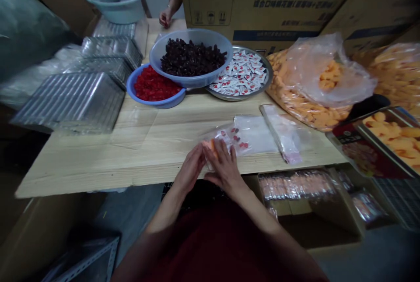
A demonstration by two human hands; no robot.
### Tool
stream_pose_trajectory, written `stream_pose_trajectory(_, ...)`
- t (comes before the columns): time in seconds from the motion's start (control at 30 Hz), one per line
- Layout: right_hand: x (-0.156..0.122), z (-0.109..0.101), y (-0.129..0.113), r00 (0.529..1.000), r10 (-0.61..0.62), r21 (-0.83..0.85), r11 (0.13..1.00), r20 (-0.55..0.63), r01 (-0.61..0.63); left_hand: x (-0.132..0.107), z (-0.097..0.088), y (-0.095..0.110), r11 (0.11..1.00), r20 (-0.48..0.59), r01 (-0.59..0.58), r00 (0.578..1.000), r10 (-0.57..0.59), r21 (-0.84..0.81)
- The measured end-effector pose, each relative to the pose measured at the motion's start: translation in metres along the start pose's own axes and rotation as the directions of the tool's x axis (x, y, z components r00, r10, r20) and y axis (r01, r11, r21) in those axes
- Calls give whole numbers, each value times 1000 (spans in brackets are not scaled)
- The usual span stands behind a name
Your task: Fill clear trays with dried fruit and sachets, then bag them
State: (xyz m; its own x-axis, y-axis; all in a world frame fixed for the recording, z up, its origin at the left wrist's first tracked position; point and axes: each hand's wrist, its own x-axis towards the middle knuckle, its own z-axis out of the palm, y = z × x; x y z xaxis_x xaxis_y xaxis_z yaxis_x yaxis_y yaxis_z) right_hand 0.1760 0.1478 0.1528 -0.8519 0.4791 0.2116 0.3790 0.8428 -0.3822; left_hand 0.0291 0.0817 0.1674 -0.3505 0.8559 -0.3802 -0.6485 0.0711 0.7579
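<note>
You seem to be at the step of settling an orange piece (210, 145) in clear film at the near edge of the worktop (138, 159). Your left hand (190, 166) lies against its left side, fingers close together; your right hand (225, 166) arches over from the right, fingers slightly spread. Whether either one pinches it, I cannot tell. Film with red and dark spots (241, 142) lies just beyond your right fingers. The next move likely calls for light, even pressure, keeping the film from slipping.
</note>
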Motion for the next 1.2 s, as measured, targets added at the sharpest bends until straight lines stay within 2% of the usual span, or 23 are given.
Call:
stream_pose_trajectory(0.07,2,-3,-4,990,-66,15,998,-122,68,-18,4,13,998,83,25,996,-30,66)
stream_pose_trajectory(0.13,4,-16,-5,957,-125,85,985,-261,152,-35,8,29,976,124,-13,992,-15,218)
stream_pose_trajectory(0.2,6,-35,-4,927,-159,199,951,-341,237,-50,10,45,902,129,-114,989,66,416)
stream_pose_trajectory(0.27,9,-55,-5,913,-149,302,913,-380,275,-59,12,56,789,126,-226,974,188,571)
stream_pose_trajectory(0.37,14,-77,-9,906,-74,380,891,-416,247,-63,17,65,654,142,-354,924,355,668)
stream_pose_trajectory(0.43,18,-84,-11,917,-56,406,885,-394,229,-62,21,70,572,183,-424,884,430,702)
stream_pose_trajectory(0.5,19,-87,-12,935,-98,413,877,-342,243,-60,25,76,500,216,-471,848,485,726)
stream_pose_trajectory(0.57,19,-87,-12,941,-163,391,878,-297,276,-60,29,83,467,222,-492,825,520,734)
stream_pose_trajectory(0.63,18,-86,-12,939,-186,353,891,-289,285,-61,33,88,475,210,-499,816,538,725)
stream_pose_trajectory(0.7,16,-85,-11,932,-158,330,905,-328,269,-65,37,90,491,209,-508,814,541,707)
stream_pose_trajectory(0.8,15,-87,-10,910,-51,386,895,-412,225,-68,39,91,477,221,-523,803,553,707)
stream_pose_trajectory(0.93,14,-95,-11,889,141,532,837,-436,128,-53,29,95,484,118,-542,740,662,687)
stream_pose_trajectory(0.97,14,-97,-11,886,178,562,820,-428,107,-46,25,96,512,116,-544,752,649,665)
stream_pose_trajectory(1.0,13,-99,-12,888,201,587,804,-413,92,-39,23,97,554,137,-539,784,606,634)
stream_pose_trajectory(1.07,10,-103,-13,901,208,620,781,-381,82,-26,21,95,664,216,-493,863,457,563)
stream_pose_trajectory(1.1,9,-104,-14,908,202,630,772,-366,82,-21,22,92,714,246,-460,887,390,528)
stream_pose_trajectory(1.2,3,-104,-16,905,230,662,746,-358,72,-16,31,81,791,222,-405,914,340,458)
